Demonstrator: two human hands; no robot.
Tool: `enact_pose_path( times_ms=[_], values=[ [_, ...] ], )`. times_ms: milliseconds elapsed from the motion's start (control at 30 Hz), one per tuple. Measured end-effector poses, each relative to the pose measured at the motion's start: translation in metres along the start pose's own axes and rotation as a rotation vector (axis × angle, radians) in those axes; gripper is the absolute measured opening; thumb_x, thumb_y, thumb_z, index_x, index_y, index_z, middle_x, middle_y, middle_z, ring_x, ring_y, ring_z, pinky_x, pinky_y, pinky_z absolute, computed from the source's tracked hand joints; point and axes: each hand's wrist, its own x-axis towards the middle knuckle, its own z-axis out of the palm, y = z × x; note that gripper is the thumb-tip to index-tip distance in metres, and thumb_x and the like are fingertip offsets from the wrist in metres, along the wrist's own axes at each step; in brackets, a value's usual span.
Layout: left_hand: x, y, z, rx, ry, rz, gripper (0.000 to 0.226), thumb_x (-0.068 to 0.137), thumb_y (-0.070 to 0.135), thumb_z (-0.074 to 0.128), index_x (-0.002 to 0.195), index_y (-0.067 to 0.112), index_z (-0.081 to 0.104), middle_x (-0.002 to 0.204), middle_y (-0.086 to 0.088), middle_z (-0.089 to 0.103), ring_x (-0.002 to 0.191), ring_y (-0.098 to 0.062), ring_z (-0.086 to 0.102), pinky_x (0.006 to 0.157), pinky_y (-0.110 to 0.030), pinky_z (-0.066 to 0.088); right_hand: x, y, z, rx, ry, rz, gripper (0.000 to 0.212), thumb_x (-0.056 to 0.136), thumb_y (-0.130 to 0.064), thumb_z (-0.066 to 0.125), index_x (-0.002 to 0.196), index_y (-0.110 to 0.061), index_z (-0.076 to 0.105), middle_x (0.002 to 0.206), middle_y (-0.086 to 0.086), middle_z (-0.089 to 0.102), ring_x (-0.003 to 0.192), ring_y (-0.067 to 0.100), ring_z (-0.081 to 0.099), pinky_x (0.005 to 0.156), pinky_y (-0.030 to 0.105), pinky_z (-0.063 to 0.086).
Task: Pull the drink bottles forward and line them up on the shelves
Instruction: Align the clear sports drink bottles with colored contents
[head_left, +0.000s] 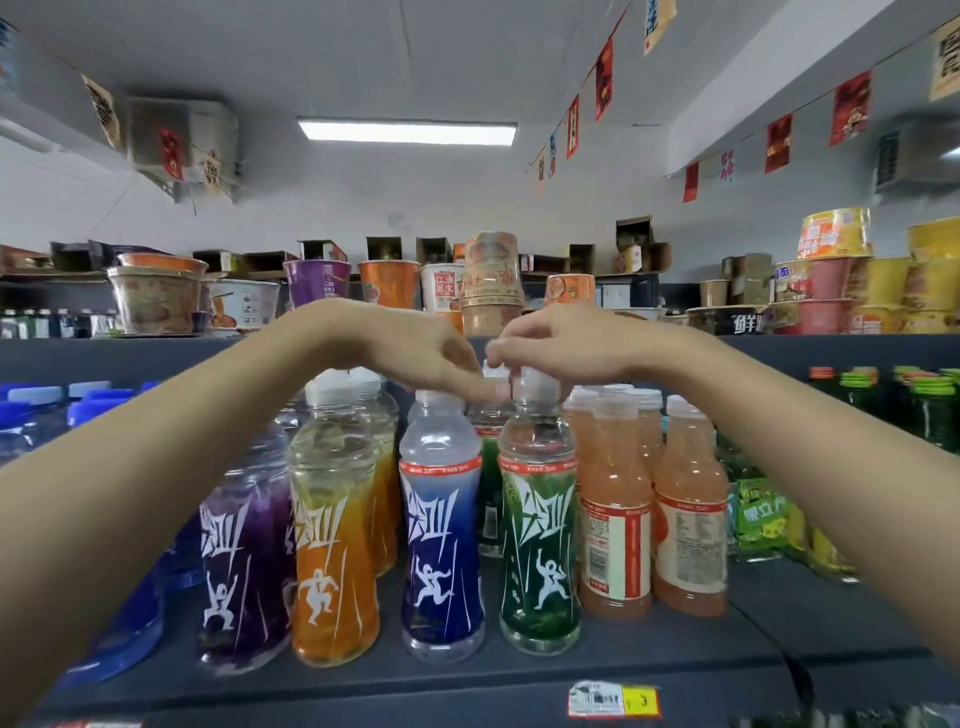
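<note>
Fronting the shelf (649, 660): your right hand (556, 348) curled on the cap of the green bottle (537, 530), which stood at the front edge beside the blue bottle (441, 530). Your left hand (415, 353) lay at the same caps; blur hid whether it pinched anything. Next, probably, the rear bottles (488, 499) needed drawing forward; they stood mostly hidden.

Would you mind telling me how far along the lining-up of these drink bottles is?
Done: the purple-labelled clear bottle, orange-labelled bottle and blue-labelled bottle stand level near the dark shelf edge. In hand: the right hand grips the green-labelled bottle at its cap; the left hand reaches in beside it, grip unclear. Left: the peach-coloured drink bottles seem further back.
</note>
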Motion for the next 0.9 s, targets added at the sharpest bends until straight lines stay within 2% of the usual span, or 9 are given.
enact_pose_path(
  times_ms=[100,200,300,433,600,667,767,833,900],
  values=[
    [-0.003,0.006,0.008,0.130,-0.052,-0.013,0.063,0.062,0.084,0.070,0.104,0.038,0.062,0.120,0.006,0.063,0.109,-0.016,0.063,0.098,-0.045,0.053,-0.016,-0.008,0.011,-0.210,-0.059,-0.075,0.040,0.086,-0.069,0.055,0.105,-0.037,0.066,0.099,-0.012,0.062,0.083,0.000,0.058,0.061,0.023,0.043],
    [-0.001,0.010,0.008,0.145,-0.035,-0.077,0.053,0.061,0.075,0.077,0.096,0.036,0.065,0.110,0.005,0.065,0.100,-0.017,0.063,0.082,-0.035,0.053,-0.022,-0.013,0.016,-0.290,-0.065,-0.125,0.026,0.085,-0.056,0.070,0.093,-0.031,0.066,0.074,-0.016,0.055,0.064,-0.004,0.055,0.057,0.021,0.035],
    [0.000,0.006,0.008,0.144,-0.023,-0.116,0.052,0.062,0.072,0.078,0.094,0.033,0.064,0.105,0.002,0.066,0.096,-0.017,0.063,0.076,-0.031,0.050,-0.021,-0.011,0.013,-0.283,-0.081,-0.122,0.024,0.085,-0.051,0.073,0.086,-0.028,0.067,0.066,-0.015,0.057,0.058,-0.018,0.053,0.056,0.022,0.037],
    [-0.001,0.001,0.010,0.161,-0.035,-0.174,0.052,0.064,0.068,0.079,0.096,0.030,0.064,0.102,-0.004,0.069,0.092,-0.019,0.066,0.070,-0.029,0.049,-0.020,-0.007,0.010,-0.314,-0.099,-0.090,0.025,0.085,-0.050,0.074,0.084,-0.026,0.067,0.065,-0.012,0.063,0.056,-0.010,0.057,0.060,0.023,0.042],
    [0.001,-0.002,0.008,0.178,-0.064,-0.208,0.053,0.065,0.066,0.079,0.098,0.026,0.065,0.090,0.000,0.069,0.079,-0.015,0.068,0.060,-0.023,0.047,-0.018,-0.009,0.007,-0.365,-0.145,-0.048,0.030,0.083,-0.056,0.073,0.087,-0.027,0.067,0.079,-0.010,0.071,0.075,0.003,0.064,0.065,0.024,0.046],
    [0.004,0.002,0.006,0.217,-0.101,-0.204,0.055,0.065,0.071,0.075,0.097,0.029,0.066,0.093,0.004,0.068,0.084,-0.013,0.068,0.065,-0.024,0.049,-0.014,-0.012,0.002,-0.406,-0.185,-0.027,0.043,0.079,-0.069,0.068,0.097,-0.031,0.068,0.093,-0.015,0.066,0.088,0.004,0.061,0.075,0.028,0.049],
    [0.009,0.006,-0.003,0.175,-0.109,-0.127,0.052,0.071,0.080,0.057,0.096,0.035,0.064,0.099,0.015,0.065,0.096,-0.009,0.064,0.092,-0.034,0.051,0.002,-0.016,-0.008,-0.368,-0.208,-0.002,0.058,0.084,-0.077,0.054,0.117,-0.030,0.064,0.101,-0.018,0.059,0.097,0.005,0.058,0.090,0.033,0.049],
    [0.017,0.002,-0.011,0.073,-0.034,-0.083,0.047,0.084,0.071,0.055,0.102,0.030,0.068,0.103,0.011,0.069,0.097,-0.007,0.064,0.092,-0.034,0.049,0.017,-0.013,-0.012,-0.268,-0.178,0.018,0.046,0.093,-0.068,0.050,0.113,-0.029,0.066,0.101,-0.012,0.067,0.097,0.008,0.064,0.091,0.033,0.052],
    [0.028,-0.008,-0.017,-0.046,0.032,-0.081,0.034,0.093,0.053,0.060,0.104,0.023,0.072,0.106,0.004,0.071,0.097,-0.011,0.065,0.084,-0.031,0.052,0.033,-0.003,-0.013,-0.140,-0.112,0.052,0.029,0.100,-0.053,0.054,0.102,-0.028,0.070,0.099,-0.006,0.073,0.095,0.013,0.069,0.088,0.035,0.056]
  ],
)
